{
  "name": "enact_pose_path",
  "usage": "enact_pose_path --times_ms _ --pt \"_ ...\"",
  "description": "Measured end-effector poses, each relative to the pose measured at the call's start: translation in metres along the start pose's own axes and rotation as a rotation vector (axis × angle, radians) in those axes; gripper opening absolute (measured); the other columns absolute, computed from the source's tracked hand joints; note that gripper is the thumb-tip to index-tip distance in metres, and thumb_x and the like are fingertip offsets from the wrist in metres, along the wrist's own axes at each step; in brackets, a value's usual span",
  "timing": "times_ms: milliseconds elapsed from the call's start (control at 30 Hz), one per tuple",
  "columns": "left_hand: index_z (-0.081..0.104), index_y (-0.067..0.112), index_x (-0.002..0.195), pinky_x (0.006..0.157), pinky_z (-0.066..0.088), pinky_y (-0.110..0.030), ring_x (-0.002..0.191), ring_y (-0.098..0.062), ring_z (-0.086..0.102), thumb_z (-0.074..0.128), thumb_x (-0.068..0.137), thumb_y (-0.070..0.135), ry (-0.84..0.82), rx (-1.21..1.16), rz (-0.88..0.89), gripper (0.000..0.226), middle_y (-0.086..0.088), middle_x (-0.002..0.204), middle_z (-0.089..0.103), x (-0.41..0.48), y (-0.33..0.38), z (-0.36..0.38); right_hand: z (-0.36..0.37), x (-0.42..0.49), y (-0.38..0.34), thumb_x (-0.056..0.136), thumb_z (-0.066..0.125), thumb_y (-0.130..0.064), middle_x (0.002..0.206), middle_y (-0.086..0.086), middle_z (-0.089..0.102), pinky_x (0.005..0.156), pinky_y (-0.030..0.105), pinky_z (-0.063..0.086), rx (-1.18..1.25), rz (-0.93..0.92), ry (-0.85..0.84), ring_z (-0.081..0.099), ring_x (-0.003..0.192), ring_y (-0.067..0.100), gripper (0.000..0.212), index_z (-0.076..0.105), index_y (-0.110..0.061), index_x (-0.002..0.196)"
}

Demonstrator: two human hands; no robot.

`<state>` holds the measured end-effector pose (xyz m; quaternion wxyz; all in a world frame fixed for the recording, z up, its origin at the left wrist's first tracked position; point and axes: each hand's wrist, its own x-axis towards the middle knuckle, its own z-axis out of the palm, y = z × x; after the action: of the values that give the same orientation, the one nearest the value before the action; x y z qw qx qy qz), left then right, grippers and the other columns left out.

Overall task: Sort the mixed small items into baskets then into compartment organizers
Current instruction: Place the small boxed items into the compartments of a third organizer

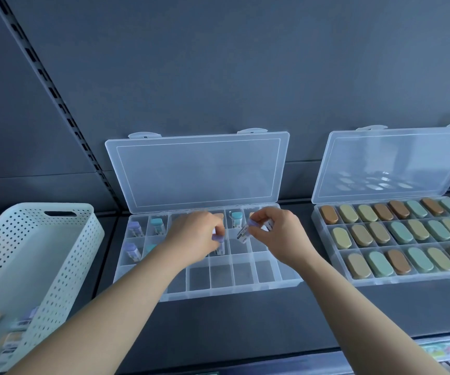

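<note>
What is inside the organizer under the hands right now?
Purple-capped vials and teal-capped vials sit in back compartments of the organizer; the front row's visible cells look empty. The left hand and right hand, each pinching a purple-capped vial, cover the middle cells.

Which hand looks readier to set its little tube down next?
Probably the left hand: its purple-capped vial stands upright, already down in an organizer compartment. The right hand holds its labelled vial tilted above the dividers.
</note>
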<state>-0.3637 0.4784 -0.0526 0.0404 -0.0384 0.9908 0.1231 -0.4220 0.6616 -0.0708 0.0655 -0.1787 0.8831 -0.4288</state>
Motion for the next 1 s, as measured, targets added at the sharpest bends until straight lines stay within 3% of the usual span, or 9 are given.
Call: enact_pose_path --times_ms 133,267,400,533,633,733,833,900,1000 --pt "0.070 0.031 0.097 0.066 0.040 -0.026 0.094 -0.017 0.060 0.064 0.086 0.030 0.007 -0.025 0.023 0.013 0.009 0.103 0.067 -0.001 0.000 0.008 0.003 0.000 0.001 0.083 0.068 -0.026 0.081 -0.011 0.068 0.056 0.020 0.042 -0.097 -0.037 -0.028 0.052 0.064 0.007 0.003 0.067 -0.023 0.082" --pt "0.067 0.030 0.106 0.065 0.035 -0.024 0.096 -0.018 0.059 0.063 0.088 0.036 0.037 -0.003 0.035 0.019 0.007 0.106 0.066 -0.002 -0.001 0.008 0.009 0.001 -0.002 0.087 0.064 -0.032 0.084 -0.011 0.066 0.061 0.026 0.043 -0.242 -0.102 -0.098 0.048 0.070 0.008 0.011 0.066 -0.022 0.091" --pt "0.065 0.029 0.112 0.068 0.037 -0.024 0.100 -0.020 0.060 0.066 0.085 0.038 0.035 -0.022 0.027 0.029 0.007 0.115 0.065 -0.004 -0.003 0.007 0.016 -0.001 -0.005 0.090 0.057 -0.029 0.092 -0.004 0.068 0.066 0.030 0.050 -0.383 -0.137 -0.157 0.058 0.081 0.018 0.015 0.066 -0.019 0.097" --pt "0.062 0.031 0.117 0.069 0.040 -0.025 0.091 -0.014 0.057 0.071 0.079 0.047 0.016 -0.159 -0.046 0.042 0.012 0.102 0.062 -0.007 -0.010 0.002 0.018 0.001 -0.006 0.091 0.053 -0.028 0.096 -0.005 0.067 0.065 0.028 0.048 -0.441 -0.169 -0.179 0.057 0.084 0.017 0.016 0.066 -0.021 0.096" --pt "0.062 0.032 0.110 0.070 0.045 -0.027 0.090 -0.013 0.059 0.074 0.076 0.043 0.025 -0.371 -0.123 0.038 0.011 0.086 0.060 -0.010 -0.016 -0.005 0.018 0.003 -0.006 0.091 0.056 -0.031 0.098 -0.004 0.062 0.062 0.026 0.044 -0.454 -0.191 -0.186 0.050 0.076 0.013 0.015 0.066 -0.022 0.096" --pt "0.062 0.032 0.106 0.055 0.041 -0.025 0.065 -0.004 0.055 0.072 0.078 0.034 0.043 -0.492 -0.154 0.029 0.009 0.078 0.060 -0.013 -0.019 -0.008 0.018 0.003 -0.005 0.091 0.057 -0.031 0.096 -0.005 0.066 0.065 0.029 0.048 -0.410 -0.187 -0.200 0.054 0.077 0.013 0.016 0.067 -0.020 0.096" --pt "0.059 0.028 0.114 0.045 0.035 -0.016 0.045 -0.001 0.048 0.065 0.083 0.021 0.030 -0.545 -0.164 0.033 0.006 0.080 0.061 -0.015 -0.020 -0.008 0.019 0.002 -0.004 0.091 0.057 -0.030 0.096 -0.004 0.068 0.065 0.029 0.048 -0.404 -0.189 -0.205 0.057 0.079 0.015 0.017 0.067 -0.018 0.096" --pt "0.053 0.028 0.120 0.042 0.035 -0.011 0.055 0.000 0.061 0.059 0.085 0.017 0.003 -0.619 -0.184 0.037 0.002 0.088 0.062 -0.017 -0.019 -0.008 0.017 0.001 -0.004 0.091 0.057 -0.031 0.097 -0.004 0.068 0.067 0.029 0.050 -0.410 -0.190 -0.212 0.056 0.079 0.014 0.019 0.067 -0.018 0.100" --pt "0.048 0.028 0.119 0.044 0.037 -0.008 0.076 -0.014 0.070 0.049 0.092 0.017 -0.017 -0.747 -0.237 0.029 0.002 0.091 0.057 -0.017 -0.015 -0.010 0.007 -0.001 -0.007 0.086 0.065 -0.037 0.099 -0.006 0.066 0.073 0.029 0.051 -0.358 -0.158 -0.213 0.057 0.083 0.012 0.031 0.062 -0.021 0.113"
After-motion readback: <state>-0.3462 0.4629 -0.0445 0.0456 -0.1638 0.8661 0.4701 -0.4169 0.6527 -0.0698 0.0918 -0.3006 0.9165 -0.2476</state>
